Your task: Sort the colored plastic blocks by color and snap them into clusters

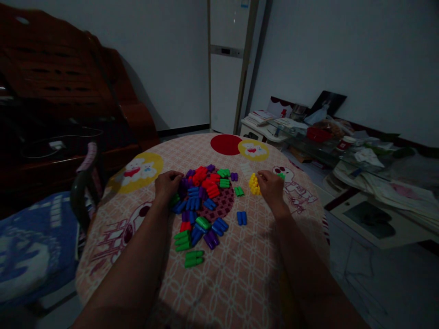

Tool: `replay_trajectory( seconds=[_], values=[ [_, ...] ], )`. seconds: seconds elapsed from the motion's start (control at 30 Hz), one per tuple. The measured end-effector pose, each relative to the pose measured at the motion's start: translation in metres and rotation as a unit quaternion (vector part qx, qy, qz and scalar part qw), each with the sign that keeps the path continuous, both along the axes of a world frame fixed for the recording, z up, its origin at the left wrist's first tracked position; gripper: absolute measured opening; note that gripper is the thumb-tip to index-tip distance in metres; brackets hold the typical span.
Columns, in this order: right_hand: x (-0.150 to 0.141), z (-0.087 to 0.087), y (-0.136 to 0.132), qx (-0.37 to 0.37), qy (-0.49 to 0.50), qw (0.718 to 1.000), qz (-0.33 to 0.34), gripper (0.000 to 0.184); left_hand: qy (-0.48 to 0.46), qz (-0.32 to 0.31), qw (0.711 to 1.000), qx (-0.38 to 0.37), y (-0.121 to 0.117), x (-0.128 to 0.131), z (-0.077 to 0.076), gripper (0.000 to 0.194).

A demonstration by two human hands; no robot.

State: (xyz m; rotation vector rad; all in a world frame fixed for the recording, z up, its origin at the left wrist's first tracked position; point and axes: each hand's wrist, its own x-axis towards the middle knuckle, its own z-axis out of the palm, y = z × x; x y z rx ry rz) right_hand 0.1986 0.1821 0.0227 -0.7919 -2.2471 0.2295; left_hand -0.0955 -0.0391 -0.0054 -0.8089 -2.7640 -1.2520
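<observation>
Head view: the left hand (167, 186) reaches in, fingers bent, at the left edge of the pile (194, 198), its red, blue, purple and green blocks mingled on the bench (240, 283). A green pair (239, 191) and a blue pair (242, 218) lie apart. The yellow blocks (254, 184) form their own cluster beside the right hand (272, 186), fingers drawn narrow; whether either hand grips anything, I cannot tell.

Glossy plastic blocks (194, 198) lie on matt patterned cloth (240, 269); the bench (61, 82) is smooth, shiny reddish-brown wood.
</observation>
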Motion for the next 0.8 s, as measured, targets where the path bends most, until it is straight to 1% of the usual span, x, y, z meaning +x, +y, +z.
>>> replay_trajectory(
  seconds=[0.07,0.1,0.2,0.3,0.4,0.5,0.57,0.63,0.67,0.73,0.8],
  values=[
    [-0.013,0.001,-0.023,0.007,-0.074,0.996,0.057,0.024,-0.005,0.004,1.000,-0.004,0.000,0.000,0.001,0.035],
    [-0.018,0.000,-0.033,0.008,-0.114,0.991,0.071,0.023,-0.009,0.005,1.000,-0.006,0.001,0.000,0.001,0.035],
    [-0.027,-0.005,-0.054,0.014,-0.223,0.971,0.083,0.022,-0.011,0.005,1.000,-0.008,0.001,-0.001,0.001,0.036],
    [-0.029,-0.011,-0.061,0.031,-0.293,0.952,0.085,0.020,-0.007,0.003,1.000,-0.007,0.001,-0.001,0.000,0.036],
    [-0.026,-0.012,-0.060,0.030,-0.306,0.948,0.087,0.021,0.000,-0.001,1.000,-0.008,0.001,-0.002,0.000,0.035],
    [-0.021,-0.006,-0.054,0.005,-0.258,0.961,0.101,0.032,0.004,-0.003,1.000,-0.007,0.001,-0.001,0.000,0.034],
    [-0.016,0.002,-0.044,-0.016,-0.187,0.976,0.113,0.038,-0.001,-0.002,1.000,-0.004,0.001,-0.001,0.000,0.034],
    [-0.010,0.011,-0.029,-0.036,-0.090,0.989,0.113,0.040,-0.003,-0.001,1.000,-0.003,0.001,0.000,0.000,0.034],
    [-0.005,0.015,-0.020,-0.047,-0.037,0.993,0.105,0.041,-0.003,-0.002,1.000,-0.003,0.001,0.000,0.001,0.034],
    [0.009,0.019,0.004,-0.070,0.064,0.993,0.064,0.044,-0.001,-0.002,1.000,-0.002,0.001,0.001,0.002,0.032],
    [0.026,0.018,0.030,-0.090,0.147,0.985,-0.006,0.046,0.000,-0.002,1.000,0.001,0.000,0.002,0.003,0.031]
  ],
)
